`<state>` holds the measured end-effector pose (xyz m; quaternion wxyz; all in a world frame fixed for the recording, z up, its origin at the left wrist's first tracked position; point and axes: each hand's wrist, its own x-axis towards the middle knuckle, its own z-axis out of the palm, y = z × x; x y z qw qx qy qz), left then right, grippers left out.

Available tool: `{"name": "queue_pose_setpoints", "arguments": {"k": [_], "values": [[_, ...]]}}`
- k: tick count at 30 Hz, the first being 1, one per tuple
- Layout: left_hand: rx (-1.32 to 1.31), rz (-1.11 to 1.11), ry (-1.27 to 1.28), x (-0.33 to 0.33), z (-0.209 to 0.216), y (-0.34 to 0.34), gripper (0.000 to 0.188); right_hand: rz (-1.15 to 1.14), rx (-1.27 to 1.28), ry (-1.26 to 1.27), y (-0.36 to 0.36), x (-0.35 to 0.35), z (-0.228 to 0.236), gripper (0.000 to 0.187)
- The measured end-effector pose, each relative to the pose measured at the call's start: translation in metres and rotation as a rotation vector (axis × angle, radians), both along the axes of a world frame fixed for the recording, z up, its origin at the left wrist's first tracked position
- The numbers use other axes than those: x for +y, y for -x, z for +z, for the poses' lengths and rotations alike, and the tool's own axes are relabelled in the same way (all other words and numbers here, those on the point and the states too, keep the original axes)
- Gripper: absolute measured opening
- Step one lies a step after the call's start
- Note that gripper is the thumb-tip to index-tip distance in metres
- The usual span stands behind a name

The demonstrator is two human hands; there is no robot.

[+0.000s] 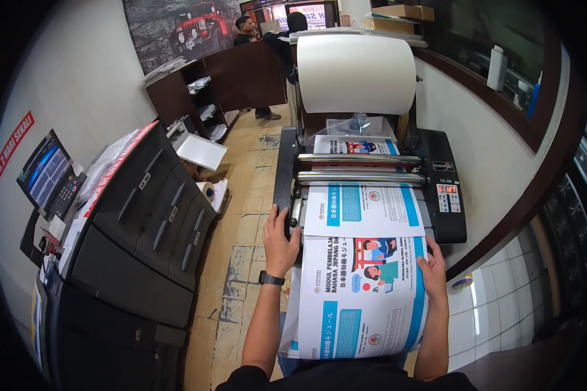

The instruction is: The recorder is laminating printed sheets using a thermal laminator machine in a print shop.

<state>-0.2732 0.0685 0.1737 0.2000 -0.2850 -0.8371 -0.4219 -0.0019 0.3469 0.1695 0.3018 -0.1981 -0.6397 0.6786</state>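
A large printed sheet [365, 306], white with blue panels and cartoon figures, curves down from the laminator [445, 195] towards my body. Another printed sheet [365, 212] lies ahead of it, reaching under the shiny metal rollers [359, 176]. My right hand [432, 270] grips the near sheet's right edge, thumb on top and the other fingers partly hidden. On the left, my left hand [281, 242] rests with fingers apart at the laminator's side edge, its thumb close to the sheets' left margin. Further sheet edges show beneath the near sheet at lower left.
A wide white film roll [355, 75] sits above the rollers. To the left stands a large dark printer [143, 215] with a screen [45, 173]. A white tray [202, 153] juts out behind it. Two people stand beyond a brown counter [241, 78]. A wall closes the right side.
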Motion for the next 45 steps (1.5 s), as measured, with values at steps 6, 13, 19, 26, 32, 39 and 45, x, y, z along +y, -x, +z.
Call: {"name": "queue_pose_setpoints", "arguments": {"k": [6,13,19,26,32,39,45], "values": [[-0.029,-0.139,0.070,-0.016,-0.005,-0.004,0.072,-0.002,0.009,-0.020,0.004,0.003,-0.005,0.061],[-0.059,-0.132,0.202,-0.016,-0.003,-0.006,0.091,0.014,0.072,-0.006,0.009,0.008,-0.009,0.060],[-0.036,-0.105,0.170,-0.015,-0.008,-0.007,0.092,-0.231,-0.249,-0.428,0.007,-0.012,0.014,0.059],[-0.052,-0.085,0.148,-0.012,-0.006,-0.009,0.088,-0.220,-0.179,-1.038,0.026,-0.059,0.030,0.048],[-0.043,-0.092,0.146,-0.011,-0.004,-0.010,0.088,0.070,-0.282,-1.208,0.061,-0.080,0.013,0.054],[-0.029,-0.080,0.168,-0.013,-0.006,-0.011,0.084,0.128,-0.460,-1.251,0.067,-0.083,0.013,0.071],[-0.011,-0.065,0.176,-0.012,-0.005,-0.012,0.080,0.140,-0.486,-1.224,0.071,-0.081,0.018,0.070]]}}
